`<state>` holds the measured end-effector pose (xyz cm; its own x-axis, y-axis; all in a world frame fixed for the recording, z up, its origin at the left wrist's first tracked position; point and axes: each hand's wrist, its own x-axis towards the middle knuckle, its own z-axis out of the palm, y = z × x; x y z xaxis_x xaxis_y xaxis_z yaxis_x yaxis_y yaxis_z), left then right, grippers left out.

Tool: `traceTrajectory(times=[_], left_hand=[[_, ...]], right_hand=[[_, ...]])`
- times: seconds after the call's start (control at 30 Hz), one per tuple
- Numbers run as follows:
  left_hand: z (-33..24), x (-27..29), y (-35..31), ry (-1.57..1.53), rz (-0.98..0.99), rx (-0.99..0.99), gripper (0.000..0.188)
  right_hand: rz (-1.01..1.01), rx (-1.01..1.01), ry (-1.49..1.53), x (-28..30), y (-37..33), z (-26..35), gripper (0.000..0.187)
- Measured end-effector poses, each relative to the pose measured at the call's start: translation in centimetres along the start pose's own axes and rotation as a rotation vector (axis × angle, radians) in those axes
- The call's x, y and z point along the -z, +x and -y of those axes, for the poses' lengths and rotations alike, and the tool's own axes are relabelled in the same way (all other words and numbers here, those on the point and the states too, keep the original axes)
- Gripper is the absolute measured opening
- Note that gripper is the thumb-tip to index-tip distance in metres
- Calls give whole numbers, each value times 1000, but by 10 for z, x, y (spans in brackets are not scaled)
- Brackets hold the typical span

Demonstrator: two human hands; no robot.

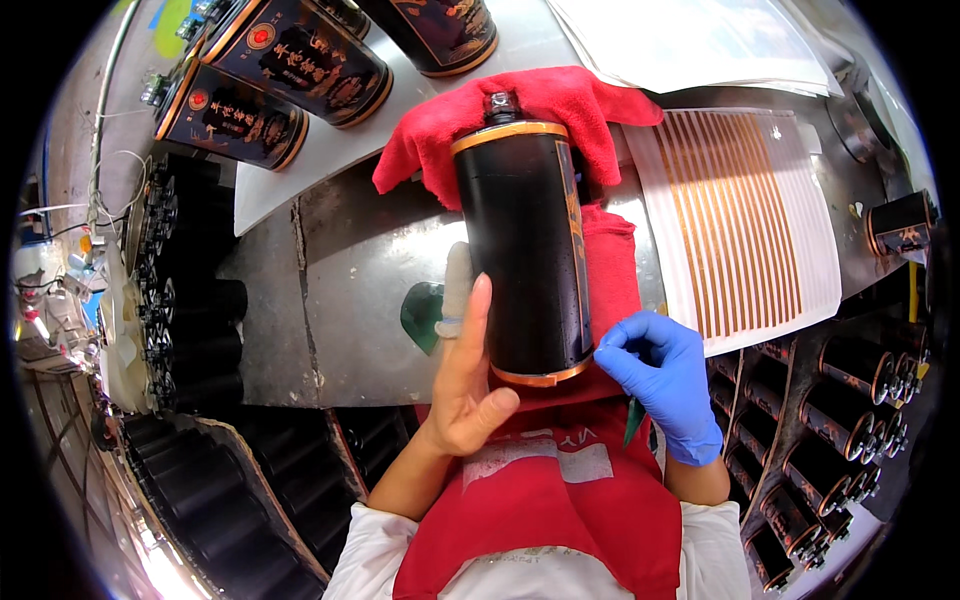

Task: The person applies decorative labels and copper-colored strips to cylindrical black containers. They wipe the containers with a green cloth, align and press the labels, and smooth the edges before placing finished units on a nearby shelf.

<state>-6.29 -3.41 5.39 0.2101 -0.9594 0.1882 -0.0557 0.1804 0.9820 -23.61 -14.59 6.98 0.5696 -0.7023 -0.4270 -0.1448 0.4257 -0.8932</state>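
A black bottle [518,255] with orange-gold bands at both ends lies on a red cloth [612,262], its clear neck pointing away from me. Along its left side is my left hand [468,375], bare except for a pale cover on one finger; the fingers are stretched and the thumb stands apart. My right hand [655,375], in a blue glove, is closed, thumb and forefinger pinched beside the bottle's near right edge. A thin, pointed green piece [633,420] sticks out below the glove. Whether the fingertips also pinch a strip end is too small to tell.
A white sheet with gold strips [735,225] lies at the right. Another green piece [423,316] rests on the metal table [345,260]. Decorated bottles [300,65] stand at the far left. Racks of black bottles [835,420] flank the table; white papers [690,40] lie behind.
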Motion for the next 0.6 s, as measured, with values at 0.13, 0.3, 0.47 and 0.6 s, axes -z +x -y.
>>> traceTrajectory(times=[0.13,0.3,0.47,0.6], left_hand=[[-10,-16,6,-255,-78,111,78],[-8,-18,8,-142,-110,161,79],[-5,-24,13,-66,-133,80,79],[-19,-27,13,-254,-160,210,79]], right_hand=[[37,-10,-54,-4,2,1,9],[28,19,-53,-7,2,-1,11],[23,42,-67,-8,3,-4,11],[17,52,-61,-7,1,-3,11]])
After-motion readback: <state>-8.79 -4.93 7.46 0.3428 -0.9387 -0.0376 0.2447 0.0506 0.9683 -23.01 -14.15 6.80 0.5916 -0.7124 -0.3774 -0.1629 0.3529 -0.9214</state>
